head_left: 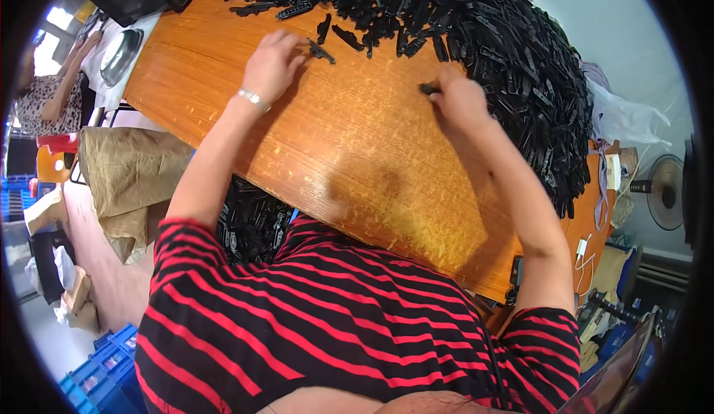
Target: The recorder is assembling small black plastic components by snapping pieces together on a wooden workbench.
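Nearest my camera is the black shirt (320,317) with red stripes, filling six o'clock. At eight o'clock, under the bench edge, I can see a batch of black parts (253,220). The wooden bench (357,124) spreads across the middle, orange-brown, scuffed and shiny.

At about half past one I have the right hand (455,95), thumb and fingers pinched on a small dark piece (427,88); only its stubby end shows. At eleven o'clock the left hand (278,61), a pale band (254,99) round its wrist, has its fingertips at one end of a slim black strip (321,52). I cannot tell whether they are closed on it. The strip is narrow and uneven in outline, lying slantwise towards five.

Beyond, from eleven round to three, is a big heap (513,49) of similar parts, black, long, some slotted, with glossy edges, all tangled together.
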`<action>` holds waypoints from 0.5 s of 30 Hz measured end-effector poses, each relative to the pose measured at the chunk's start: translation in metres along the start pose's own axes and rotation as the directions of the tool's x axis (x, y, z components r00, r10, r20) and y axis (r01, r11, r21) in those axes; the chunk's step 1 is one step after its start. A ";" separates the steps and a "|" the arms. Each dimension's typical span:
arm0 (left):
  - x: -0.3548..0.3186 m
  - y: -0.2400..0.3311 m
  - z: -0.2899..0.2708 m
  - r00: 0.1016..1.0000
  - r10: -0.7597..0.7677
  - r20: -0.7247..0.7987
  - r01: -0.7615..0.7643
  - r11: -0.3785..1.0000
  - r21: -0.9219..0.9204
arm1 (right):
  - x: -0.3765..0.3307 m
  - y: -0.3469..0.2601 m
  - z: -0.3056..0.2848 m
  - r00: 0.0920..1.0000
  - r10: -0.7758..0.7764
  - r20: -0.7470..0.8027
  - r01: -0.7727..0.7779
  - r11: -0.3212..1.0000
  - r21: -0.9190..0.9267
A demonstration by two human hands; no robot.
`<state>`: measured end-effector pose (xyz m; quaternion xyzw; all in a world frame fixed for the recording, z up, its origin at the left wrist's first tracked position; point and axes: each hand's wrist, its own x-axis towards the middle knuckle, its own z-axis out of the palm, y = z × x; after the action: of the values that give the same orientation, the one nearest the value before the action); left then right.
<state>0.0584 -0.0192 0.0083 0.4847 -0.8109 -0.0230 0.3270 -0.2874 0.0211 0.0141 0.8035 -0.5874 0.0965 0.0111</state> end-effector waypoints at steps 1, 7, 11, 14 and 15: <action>0.007 -0.003 0.010 1.000 -0.006 -0.002 0.006 1.000 0.000 | -0.005 -0.018 0.002 1.000 -0.008 0.026 0.008 1.000 0.020; 0.026 -0.001 0.036 0.985 0.106 0.134 -0.124 0.984 0.128 | -0.031 -0.068 0.017 0.996 -0.048 -0.080 0.071 0.946 0.317; 0.020 0.006 0.025 0.975 0.079 0.206 -0.110 0.984 0.142 | -0.033 -0.071 0.022 0.994 -0.045 -0.104 0.082 0.918 0.388; 0.009 0.011 0.015 0.956 -0.112 0.272 0.101 0.993 0.054 | -0.032 -0.072 0.021 0.993 -0.068 -0.093 0.101 0.906 0.412; 0.005 0.015 0.016 0.955 -0.106 0.278 0.095 0.994 0.050 | -0.032 -0.074 0.019 0.994 -0.059 -0.092 0.092 0.906 0.413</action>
<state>0.0366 -0.0202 0.0035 0.5230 -0.8236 -0.0933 0.1984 -0.2243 0.0717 -0.0027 0.8051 -0.5209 0.2499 -0.1341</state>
